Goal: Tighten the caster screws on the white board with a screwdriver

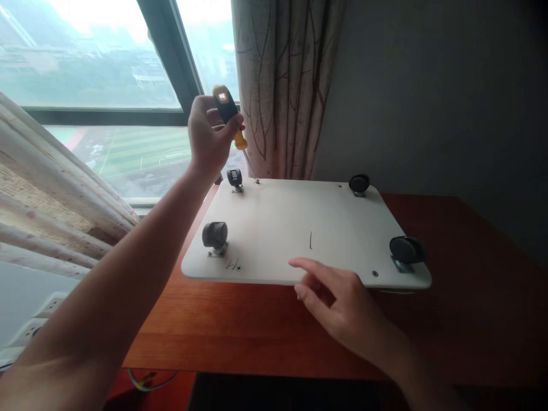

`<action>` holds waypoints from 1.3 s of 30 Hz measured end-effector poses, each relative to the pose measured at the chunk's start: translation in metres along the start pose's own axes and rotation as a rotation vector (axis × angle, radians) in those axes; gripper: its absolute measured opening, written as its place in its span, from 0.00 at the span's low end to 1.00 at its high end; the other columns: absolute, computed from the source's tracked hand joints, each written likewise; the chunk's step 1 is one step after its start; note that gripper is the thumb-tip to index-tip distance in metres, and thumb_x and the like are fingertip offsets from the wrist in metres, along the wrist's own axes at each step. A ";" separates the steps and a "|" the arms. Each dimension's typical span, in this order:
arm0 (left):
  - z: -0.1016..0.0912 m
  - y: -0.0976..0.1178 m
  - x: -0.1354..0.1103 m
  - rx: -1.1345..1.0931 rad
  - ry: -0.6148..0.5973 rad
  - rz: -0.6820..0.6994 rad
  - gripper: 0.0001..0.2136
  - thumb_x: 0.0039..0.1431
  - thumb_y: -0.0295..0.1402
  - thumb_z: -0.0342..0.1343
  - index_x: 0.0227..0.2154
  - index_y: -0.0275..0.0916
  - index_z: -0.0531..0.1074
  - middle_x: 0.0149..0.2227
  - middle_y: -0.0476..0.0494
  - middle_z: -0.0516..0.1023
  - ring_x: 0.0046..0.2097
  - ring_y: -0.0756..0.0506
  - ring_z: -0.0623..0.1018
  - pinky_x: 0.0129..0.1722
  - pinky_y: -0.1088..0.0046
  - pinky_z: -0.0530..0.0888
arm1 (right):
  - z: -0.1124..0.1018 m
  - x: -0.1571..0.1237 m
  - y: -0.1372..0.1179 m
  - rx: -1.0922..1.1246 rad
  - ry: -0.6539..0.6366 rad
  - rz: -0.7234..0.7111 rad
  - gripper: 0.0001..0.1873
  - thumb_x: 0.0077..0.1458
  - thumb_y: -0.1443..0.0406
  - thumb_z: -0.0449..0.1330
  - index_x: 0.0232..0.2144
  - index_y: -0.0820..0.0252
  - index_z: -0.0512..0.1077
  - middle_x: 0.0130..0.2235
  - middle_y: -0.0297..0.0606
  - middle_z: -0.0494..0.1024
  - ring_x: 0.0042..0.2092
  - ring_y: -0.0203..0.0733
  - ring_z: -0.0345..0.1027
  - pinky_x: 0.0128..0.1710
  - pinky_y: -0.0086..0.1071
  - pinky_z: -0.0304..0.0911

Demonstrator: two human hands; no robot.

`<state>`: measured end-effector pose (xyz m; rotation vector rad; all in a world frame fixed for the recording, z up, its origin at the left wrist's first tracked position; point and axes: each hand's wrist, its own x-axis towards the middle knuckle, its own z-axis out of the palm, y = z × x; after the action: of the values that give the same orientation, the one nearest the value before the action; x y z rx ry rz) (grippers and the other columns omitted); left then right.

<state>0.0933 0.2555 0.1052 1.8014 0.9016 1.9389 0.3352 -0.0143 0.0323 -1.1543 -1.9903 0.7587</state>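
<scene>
My left hand (214, 134) is closed round a yellow and black screwdriver (225, 105), whose thin shaft slants down to a screw (257, 181) at the far left edge of a white board (278, 222). Casters stand on the board near its corners: a far left caster (234, 177), a near left caster (214, 234), a far right caster (359, 183) and a near right caster (406, 249). My right hand (338, 297) hovers at or touches the near edge, its index finger stretched out and nothing in it. Other screws (375, 273) sit in the board, beside pen marks.
The board lies on a reddish-brown wooden table (257, 331). A window (107, 63) and patterned curtains (286, 85) are behind and to the left. Power sockets (32, 331) are at the lower left, and a cable (149, 382) hangs below the table's front edge.
</scene>
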 end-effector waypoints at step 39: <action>0.003 -0.029 0.012 -0.008 -0.193 -0.084 0.26 0.47 0.49 0.74 0.39 0.44 0.66 0.36 0.57 0.79 0.39 0.48 0.75 0.41 0.60 0.72 | 0.063 -0.082 0.076 0.047 0.376 0.051 0.31 0.66 0.70 0.53 0.68 0.50 0.55 0.29 0.28 0.76 0.29 0.35 0.74 0.36 0.27 0.74</action>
<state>0.0894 0.2851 0.0953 1.8765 0.8875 1.6817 0.3500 -0.0632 -0.0851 -1.2230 -1.6290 0.5616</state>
